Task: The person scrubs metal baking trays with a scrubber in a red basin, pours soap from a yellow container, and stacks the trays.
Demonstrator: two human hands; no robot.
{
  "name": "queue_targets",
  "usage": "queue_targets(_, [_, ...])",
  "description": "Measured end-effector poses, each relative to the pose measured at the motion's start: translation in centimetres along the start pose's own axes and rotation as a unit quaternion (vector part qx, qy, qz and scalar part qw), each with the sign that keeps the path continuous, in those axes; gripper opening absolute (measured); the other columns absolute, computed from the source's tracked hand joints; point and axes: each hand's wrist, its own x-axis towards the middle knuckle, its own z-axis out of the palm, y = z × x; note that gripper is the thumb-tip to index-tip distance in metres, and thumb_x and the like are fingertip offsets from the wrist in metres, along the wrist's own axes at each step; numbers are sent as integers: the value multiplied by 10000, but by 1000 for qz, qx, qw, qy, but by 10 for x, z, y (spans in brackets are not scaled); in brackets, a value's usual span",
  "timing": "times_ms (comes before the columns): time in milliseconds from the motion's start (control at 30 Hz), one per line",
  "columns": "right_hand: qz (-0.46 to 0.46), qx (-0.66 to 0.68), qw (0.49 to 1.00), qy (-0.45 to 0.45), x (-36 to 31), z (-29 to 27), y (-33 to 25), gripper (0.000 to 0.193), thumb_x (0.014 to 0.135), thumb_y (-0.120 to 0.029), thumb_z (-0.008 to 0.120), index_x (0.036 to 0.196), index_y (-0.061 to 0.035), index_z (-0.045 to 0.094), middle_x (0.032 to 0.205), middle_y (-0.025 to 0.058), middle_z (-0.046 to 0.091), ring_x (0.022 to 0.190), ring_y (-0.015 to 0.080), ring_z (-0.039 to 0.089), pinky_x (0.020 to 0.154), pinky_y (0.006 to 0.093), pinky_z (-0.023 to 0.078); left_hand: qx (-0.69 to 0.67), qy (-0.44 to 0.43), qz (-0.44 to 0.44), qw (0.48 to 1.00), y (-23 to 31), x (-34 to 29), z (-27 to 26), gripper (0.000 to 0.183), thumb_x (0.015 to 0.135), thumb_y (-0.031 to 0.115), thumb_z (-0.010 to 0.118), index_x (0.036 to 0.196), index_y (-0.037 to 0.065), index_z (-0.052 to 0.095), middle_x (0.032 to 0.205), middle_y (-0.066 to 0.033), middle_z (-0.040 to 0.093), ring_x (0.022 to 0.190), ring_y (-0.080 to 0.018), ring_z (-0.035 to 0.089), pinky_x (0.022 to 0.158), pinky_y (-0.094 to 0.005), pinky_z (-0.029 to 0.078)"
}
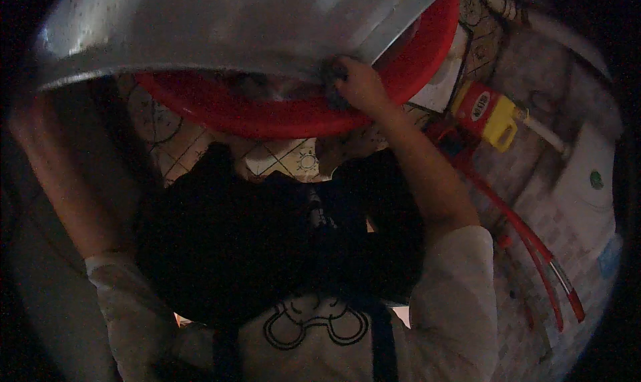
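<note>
A large silvery metal basin [200, 32] is tipped up at the top of the view, its broad rim toward me. Beneath it sits a round red plastic tub [267, 118], whose inside is mostly hidden; something pale and blurred shows there. My right hand [360, 83] is at the basin's lower rim, fingers curled round a dark, cloth-like wad [336, 95] pressed to the metal. At the basin's left end is my left hand [37, 108], dim and smeared, its fingers not distinguishable.
Patterned floor tiles [167, 125] lie under the tub. To the right stand a red and yellow container [482, 115] with a handle and a white panel [444, 82]. Red hoses or rods [527, 232] run along the right wall. My dark-clad knees are close below the tub.
</note>
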Motion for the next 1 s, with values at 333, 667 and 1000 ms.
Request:
queue_targets(333, [-12, 209, 978, 21, -14, 40, -82, 349, 763, -111, 636, 1101, -34, 597, 995, 185, 645, 953, 379, 606, 831, 430, 491, 373, -240, -68, 894, -155, -121, -20, 397, 873, 189, 583, 1199, -33, 536, 1092, -110, 618, 978, -236, 573, 831, -354, 460])
queue_targets(667, [-334, -249, 898, -144, 3, -13, -56, 312, 781, -143, 608, 1091, -147, 634, 1113, 77, 597, 1076, 265, 556, 859, 411, 480, 371, -228, -100, 895, -156, -111, -12, 275, 812, 108, 582, 1038, -49, 583, 1021, -87, 615, 926, -207, 569, 831, -341, 449])
queue_targets(1000, [-258, -326, 903, -108, -5, -25, -47, 252, 785, -126, 549, 1015, -126, 652, 1032, 75, 570, 1015, 279, 545, 842, 377, 483, 312, -270, -62, 909, -183, -103, -38, 273, 820, 119, 610, 1051, -25, 590, 1034, -85, 609, 930, -197, 572, 828, -347, 457])
